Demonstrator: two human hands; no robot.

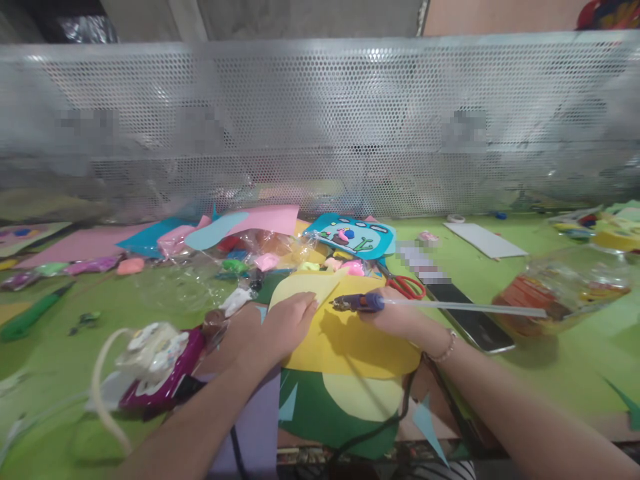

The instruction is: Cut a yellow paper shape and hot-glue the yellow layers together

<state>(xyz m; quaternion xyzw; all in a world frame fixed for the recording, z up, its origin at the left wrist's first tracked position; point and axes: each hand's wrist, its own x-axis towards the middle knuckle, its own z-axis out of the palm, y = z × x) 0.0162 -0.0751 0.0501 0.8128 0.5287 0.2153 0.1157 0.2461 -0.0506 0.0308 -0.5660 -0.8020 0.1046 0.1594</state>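
Note:
My right hand (400, 319) is closed around a blue glue gun (367, 303). A long clear glue stick (465, 307) sticks out of its back, and its nozzle points left. Between thumb and fingers, my left hand (290, 325) pinches a pale yellow sheet (293, 287), whose right edge is lifted. Beneath both hands lies a bright yellow sheet (350, 350) with rounded corners, and the nozzle hangs just over it. Under that show a dark green sheet (320, 417) and another pale yellow piece (365, 398).
Red-handled scissors (407, 287) and a phone (475, 320) lie right, near a plastic bottle (560, 293). A power strip (155, 353) with a white cable stands left, beyond it a green cutter (33, 317). Bagged clay (265, 261) and a decorated blue card (350, 235) lie before a perforated metal panel (320, 127).

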